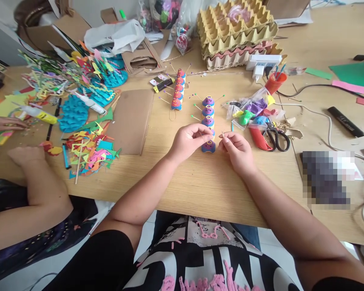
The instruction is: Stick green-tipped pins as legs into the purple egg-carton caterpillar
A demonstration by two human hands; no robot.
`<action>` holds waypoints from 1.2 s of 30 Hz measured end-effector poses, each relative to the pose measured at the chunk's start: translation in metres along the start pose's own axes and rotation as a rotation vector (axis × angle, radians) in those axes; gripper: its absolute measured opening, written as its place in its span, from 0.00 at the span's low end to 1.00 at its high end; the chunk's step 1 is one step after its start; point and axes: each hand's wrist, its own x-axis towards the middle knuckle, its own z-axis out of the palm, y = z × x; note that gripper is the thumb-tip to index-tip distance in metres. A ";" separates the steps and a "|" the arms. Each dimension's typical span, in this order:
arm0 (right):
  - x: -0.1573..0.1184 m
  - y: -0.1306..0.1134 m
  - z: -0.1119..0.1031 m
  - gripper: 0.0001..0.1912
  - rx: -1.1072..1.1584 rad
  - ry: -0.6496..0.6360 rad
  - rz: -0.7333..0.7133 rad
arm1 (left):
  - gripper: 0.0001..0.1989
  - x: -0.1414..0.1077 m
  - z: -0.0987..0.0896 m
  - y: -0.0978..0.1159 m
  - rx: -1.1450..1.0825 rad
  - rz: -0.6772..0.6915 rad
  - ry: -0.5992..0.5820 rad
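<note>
A blue and purple egg-carton strip (208, 110) with yellow rings and green-tipped sticks stands upright on the table. My left hand (191, 140) is pinched at the left side of its near end, closed on something too small to make out. To the right of the strip, my right hand (235, 148) pinches a thin, short, light-coloured stick (223, 134) between thumb and fingers. A red and blue strip (178, 89) with purple-tipped sticks stands farther back, left of the first one.
Paper scraps (100, 155), brown cardboard (130, 121) and blue carton pieces (74, 113) lie left, beside another person's arm (45, 186). Scissors (276, 137), clay bags (253, 111) and a red cup (275, 83) are right. Egg trays (236, 36) stand behind.
</note>
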 end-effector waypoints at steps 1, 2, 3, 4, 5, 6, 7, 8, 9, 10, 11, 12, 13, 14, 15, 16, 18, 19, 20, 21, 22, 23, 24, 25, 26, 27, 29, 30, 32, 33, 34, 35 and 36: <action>0.000 0.000 0.000 0.24 -0.007 -0.004 -0.001 | 0.14 -0.002 0.001 -0.004 0.006 0.018 0.034; -0.001 0.000 -0.001 0.23 -0.016 -0.010 -0.006 | 0.15 -0.004 0.002 -0.007 0.011 0.027 0.060; -0.002 0.000 -0.001 0.22 -0.028 -0.021 -0.015 | 0.16 -0.006 0.003 -0.010 0.022 0.031 0.080; -0.002 0.000 -0.001 0.21 -0.045 -0.039 -0.028 | 0.16 -0.008 0.005 -0.013 0.030 0.035 0.090; -0.003 0.000 -0.002 0.21 -0.067 -0.063 -0.046 | 0.15 -0.010 0.006 -0.014 0.040 0.039 0.088; -0.004 0.000 -0.002 0.20 -0.095 -0.090 -0.069 | 0.15 -0.012 0.007 -0.015 0.052 0.039 0.080; -0.005 0.000 -0.002 0.19 -0.128 -0.116 -0.091 | 0.14 -0.013 0.007 -0.016 0.060 0.037 0.065; -0.005 0.000 -0.002 0.19 -0.162 -0.138 -0.109 | 0.13 -0.014 0.007 -0.016 0.065 0.033 0.047; -0.006 0.001 -0.002 0.19 -0.194 -0.152 -0.124 | 0.13 -0.015 0.007 -0.016 0.066 0.025 0.028; -0.006 0.001 -0.002 0.18 -0.220 -0.160 -0.137 | 0.13 -0.016 0.007 -0.016 0.065 0.019 0.015; -0.006 0.001 -0.002 0.17 -0.237 -0.166 -0.147 | 0.13 -0.016 0.007 -0.016 0.063 0.014 0.007; -0.007 0.001 -0.002 0.17 -0.247 -0.171 -0.152 | 0.13 -0.016 0.007 -0.016 0.063 0.012 0.004; -0.007 0.001 -0.002 0.17 -0.251 -0.175 -0.155 | 0.13 -0.016 0.006 -0.017 0.065 0.012 0.009; -0.007 0.002 -0.002 0.16 -0.252 -0.178 -0.156 | 0.13 -0.016 0.006 -0.017 0.065 0.014 0.017; -0.007 0.002 -0.003 0.16 -0.253 -0.180 -0.153 | 0.13 -0.015 0.005 -0.017 0.063 0.017 0.026; -0.007 0.002 -0.003 0.16 -0.254 -0.178 -0.147 | 0.13 -0.015 0.005 -0.017 0.058 0.019 0.034; -0.008 0.001 -0.003 0.17 -0.258 -0.171 -0.132 | 0.14 -0.014 0.004 -0.018 0.044 0.016 0.045; -0.009 0.001 -0.003 0.17 -0.260 -0.169 -0.127 | 0.14 -0.014 0.004 -0.018 0.037 0.012 0.046; -0.009 0.001 -0.002 0.18 -0.265 -0.167 -0.125 | 0.14 -0.014 0.003 -0.018 0.031 0.006 0.046; -0.009 0.001 -0.002 0.18 -0.272 -0.165 -0.127 | 0.15 -0.014 0.003 -0.018 0.027 -0.001 0.041; -0.009 0.000 -0.001 0.19 -0.281 -0.162 -0.132 | 0.15 -0.014 0.003 -0.019 0.025 -0.009 0.035; -0.009 0.000 -0.001 0.19 -0.289 -0.160 -0.136 | 0.15 -0.014 0.003 -0.019 0.025 -0.017 0.030; -0.009 -0.001 0.000 0.19 -0.294 -0.159 -0.139 | 0.15 -0.015 0.003 -0.019 0.026 -0.024 0.027; -0.009 -0.001 0.000 0.19 -0.294 -0.159 -0.138 | 0.15 -0.015 0.003 -0.019 0.026 -0.030 0.025; -0.009 -0.002 0.001 0.19 -0.292 -0.161 -0.133 | 0.15 -0.015 0.004 -0.020 0.025 -0.033 0.026; -0.010 -0.003 0.001 0.19 -0.287 -0.161 -0.126 | 0.16 -0.015 0.004 -0.020 0.021 -0.033 0.028; -0.010 -0.004 0.001 0.19 -0.272 -0.155 -0.106 | 0.16 -0.015 0.005 -0.020 0.008 -0.033 0.029; -0.011 -0.005 0.001 0.20 -0.262 -0.149 -0.093 | 0.16 -0.015 0.005 -0.020 0.001 -0.035 0.030; -0.011 -0.005 0.002 0.21 -0.232 -0.144 -0.062 | 0.18 -0.015 0.006 -0.020 -0.012 -0.048 0.037; -0.011 -0.005 0.002 0.22 -0.211 -0.141 -0.050 | 0.18 -0.015 0.007 -0.021 -0.022 -0.057 0.046; -0.010 -0.004 0.003 0.22 -0.189 -0.131 -0.045 | 0.19 -0.015 0.007 -0.021 -0.039 -0.068 0.057; -0.009 -0.004 0.002 0.22 -0.165 -0.105 -0.047 | 0.20 -0.014 0.007 -0.022 -0.060 -0.081 0.070; -0.008 -0.003 0.002 0.22 -0.131 -0.067 -0.049 | 0.21 -0.013 0.006 -0.023 -0.084 -0.094 0.083</action>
